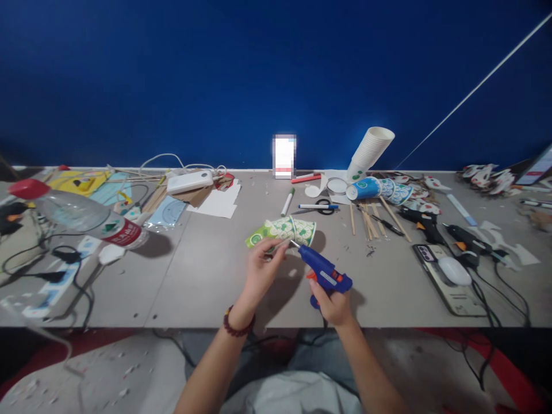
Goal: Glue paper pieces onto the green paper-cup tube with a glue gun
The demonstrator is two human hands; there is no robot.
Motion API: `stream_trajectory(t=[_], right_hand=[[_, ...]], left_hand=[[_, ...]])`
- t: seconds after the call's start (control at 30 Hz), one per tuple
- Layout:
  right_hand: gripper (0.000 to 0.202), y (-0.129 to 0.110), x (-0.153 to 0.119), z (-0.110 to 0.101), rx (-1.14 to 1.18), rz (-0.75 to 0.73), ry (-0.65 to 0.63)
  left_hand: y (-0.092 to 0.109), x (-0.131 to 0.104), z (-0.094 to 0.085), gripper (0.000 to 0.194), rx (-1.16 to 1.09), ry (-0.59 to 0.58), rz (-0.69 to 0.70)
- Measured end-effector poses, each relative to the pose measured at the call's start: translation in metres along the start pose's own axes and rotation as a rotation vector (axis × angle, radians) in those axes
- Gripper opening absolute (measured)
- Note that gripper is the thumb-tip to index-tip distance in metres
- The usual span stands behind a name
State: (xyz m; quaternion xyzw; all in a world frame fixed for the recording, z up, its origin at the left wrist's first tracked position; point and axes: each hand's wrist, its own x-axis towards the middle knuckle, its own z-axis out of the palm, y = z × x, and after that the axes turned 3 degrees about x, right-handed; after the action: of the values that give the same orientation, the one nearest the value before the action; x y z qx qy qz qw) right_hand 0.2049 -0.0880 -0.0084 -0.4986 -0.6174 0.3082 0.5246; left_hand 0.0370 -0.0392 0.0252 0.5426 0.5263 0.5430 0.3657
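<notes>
My right hand is wrapped round the handle of a blue hot glue gun, with a finger by its orange trigger. The nozzle points up and left at the fingertips of my left hand. Those fingers are pinched together; whatever small thing sits between them I cannot make out. Right behind them lie green patterned paper cups, on their side and joined in a row, partly covered by the left fingers. Whether the left hand touches the cups I cannot tell.
Markers and scissors lie beyond the cups. White stacked cups, blue cups and wooden sticks are back right. Black glue guns and a phone lie right; a bottle and power strip left.
</notes>
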Motion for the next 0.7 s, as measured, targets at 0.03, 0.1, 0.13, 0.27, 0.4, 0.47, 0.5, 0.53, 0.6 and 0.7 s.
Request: stream_trajectory(t=[0.03, 0.1, 0.13, 0.27, 0.4, 0.47, 0.5, 0.53, 0.6, 0.7], right_hand=[[0.017, 0.0, 0.0, 0.0, 0.0, 0.001, 0.01], [0.018, 0.0, 0.001, 0.001, 0.005, 0.005, 0.043], [0.018, 0.0, 0.001, 0.001, 0.009, 0.014, 0.049], [0.021, 0.001, 0.0, 0.001, 0.115, 0.154, 0.018], [0.031, 0.007, 0.0, 0.002, 0.31, 0.315, -0.082], [0.035, 0.009, -0.001, 0.006, 0.315, 0.361, -0.111], [0.036, 0.008, -0.001, 0.009, 0.29, 0.375, -0.113], [0.036, 0.006, -0.002, 0.013, 0.245, 0.381, -0.123], [0.035, -0.003, -0.002, 0.026, 0.119, 0.344, -0.173], [0.042, -0.027, -0.001, 0.055, -0.107, 0.224, -0.373]], left_hand=[[0.0, 0.0, 0.0, 0.017, 0.015, -0.001, 0.025], [0.0, 0.0, -0.001, 0.015, 0.044, -0.004, 0.055], [0.0, 0.0, -0.001, 0.015, 0.051, 0.0, 0.06], [0.004, -0.001, -0.004, 0.016, 0.016, 0.038, 0.001], [0.013, -0.006, -0.013, 0.019, -0.109, 0.064, -0.132], [0.022, -0.012, -0.02, 0.019, -0.212, 0.061, -0.172], [0.027, -0.016, -0.024, 0.019, -0.263, 0.067, -0.168], [0.033, -0.02, -0.029, 0.018, -0.303, 0.078, -0.152], [0.046, -0.03, -0.038, 0.017, -0.37, 0.11, -0.109], [0.064, -0.044, -0.05, 0.012, -0.429, 0.144, -0.06]])
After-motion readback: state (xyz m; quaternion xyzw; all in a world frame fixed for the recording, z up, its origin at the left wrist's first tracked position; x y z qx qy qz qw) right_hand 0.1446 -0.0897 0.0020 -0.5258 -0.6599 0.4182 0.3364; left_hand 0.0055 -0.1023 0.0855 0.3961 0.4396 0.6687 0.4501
